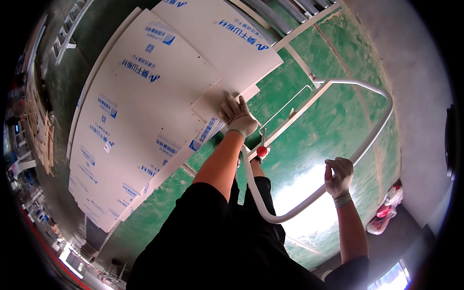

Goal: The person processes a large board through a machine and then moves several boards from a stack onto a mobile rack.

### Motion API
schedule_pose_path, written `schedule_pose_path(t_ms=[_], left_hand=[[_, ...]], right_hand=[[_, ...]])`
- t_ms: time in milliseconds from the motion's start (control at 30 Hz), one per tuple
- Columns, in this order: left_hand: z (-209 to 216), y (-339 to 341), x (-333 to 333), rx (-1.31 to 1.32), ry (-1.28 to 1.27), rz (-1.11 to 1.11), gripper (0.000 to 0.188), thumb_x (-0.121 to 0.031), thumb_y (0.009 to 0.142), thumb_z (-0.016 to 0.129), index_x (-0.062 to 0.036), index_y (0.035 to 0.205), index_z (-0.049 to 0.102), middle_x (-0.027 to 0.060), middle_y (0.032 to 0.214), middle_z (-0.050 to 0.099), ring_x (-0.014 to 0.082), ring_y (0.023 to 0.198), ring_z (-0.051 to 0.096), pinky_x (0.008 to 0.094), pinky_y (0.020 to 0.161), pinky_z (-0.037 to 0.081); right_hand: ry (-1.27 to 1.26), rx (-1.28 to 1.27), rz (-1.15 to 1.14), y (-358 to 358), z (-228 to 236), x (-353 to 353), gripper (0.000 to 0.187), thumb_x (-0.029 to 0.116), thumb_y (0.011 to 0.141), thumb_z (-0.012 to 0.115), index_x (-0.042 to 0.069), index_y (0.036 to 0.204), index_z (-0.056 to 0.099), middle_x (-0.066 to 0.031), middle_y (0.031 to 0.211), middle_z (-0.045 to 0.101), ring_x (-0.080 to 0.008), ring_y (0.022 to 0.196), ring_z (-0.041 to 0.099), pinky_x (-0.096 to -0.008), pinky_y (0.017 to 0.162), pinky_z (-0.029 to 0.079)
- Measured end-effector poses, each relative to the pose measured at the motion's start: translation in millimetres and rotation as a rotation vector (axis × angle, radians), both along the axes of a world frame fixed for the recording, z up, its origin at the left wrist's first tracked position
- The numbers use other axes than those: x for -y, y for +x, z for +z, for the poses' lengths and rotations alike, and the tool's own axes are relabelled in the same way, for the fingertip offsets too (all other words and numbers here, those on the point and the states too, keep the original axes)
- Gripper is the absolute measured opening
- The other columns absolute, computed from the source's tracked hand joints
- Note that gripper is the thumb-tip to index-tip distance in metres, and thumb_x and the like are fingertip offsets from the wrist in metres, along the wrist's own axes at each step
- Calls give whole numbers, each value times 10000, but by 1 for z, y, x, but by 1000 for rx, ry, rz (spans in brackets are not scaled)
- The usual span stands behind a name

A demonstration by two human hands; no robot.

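My left hand (238,117), in a pale glove, lies with its fingers spread on the near right corner of a stack of white panels (159,106) printed with blue marks. A small loose-looking rectangular piece (212,99) is under or beside its fingers. My right hand (340,177), gloved too, is closed around the curved white tubular handle (372,135) of a cart. The handle loops from the cart's frame bar (295,113) out to my right. A red ball knob (262,151) on a short lever stands near the handle's left end.
Metal rollers (270,17) lie beyond the stack at the top. The floor (309,140) is green, with a bright glare patch. Plastic bags (386,208) rest by the grey wall at right. Wood strips (41,121) and a ladder-like frame (70,29) are at far left.
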State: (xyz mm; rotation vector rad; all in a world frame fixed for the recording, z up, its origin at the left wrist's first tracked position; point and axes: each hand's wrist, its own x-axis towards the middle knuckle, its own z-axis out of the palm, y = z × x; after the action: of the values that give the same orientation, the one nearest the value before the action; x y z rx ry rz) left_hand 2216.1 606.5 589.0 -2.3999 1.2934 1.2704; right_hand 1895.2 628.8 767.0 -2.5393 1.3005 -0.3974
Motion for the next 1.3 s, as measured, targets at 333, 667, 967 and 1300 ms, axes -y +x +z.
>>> schedule_pose_path(t_ms=[333,667,967,1300], left_hand=[[16,161,-169,149,-686,-51,827,-253,892,688,-46,1563,254,217,1600,279,347,1510,218,459,1234,159],[-4,283,-428,474,117,501,1238,-787,791,598,-77,1605,-7,201,1663,-63,380,1538,-50,499,1232,35],[35,315,-422,316,288,265,1105,-797,854,434,-127,1614,-8,217,1649,-146,457,1489,-191,582,1189,-61],[91,343,-460,22,152,320,1118,-679,854,555,-122,1613,-48,233,1631,-227,474,1464,-277,606,1171,-101]], right_hand=[[-86,43,30,25,27,-67,81,90,787,655,92,855,700,-83,726,663,-304,697,641,-416,672,504],[-91,-13,37,60,27,-163,74,132,801,653,115,850,706,-73,732,660,-299,697,629,-418,678,501],[-122,-26,119,93,-6,-286,133,6,855,659,53,978,678,-97,969,683,-306,900,634,-439,792,510],[44,-127,72,149,-7,-359,223,183,980,559,19,924,699,-139,918,704,-349,866,641,-463,796,496]])
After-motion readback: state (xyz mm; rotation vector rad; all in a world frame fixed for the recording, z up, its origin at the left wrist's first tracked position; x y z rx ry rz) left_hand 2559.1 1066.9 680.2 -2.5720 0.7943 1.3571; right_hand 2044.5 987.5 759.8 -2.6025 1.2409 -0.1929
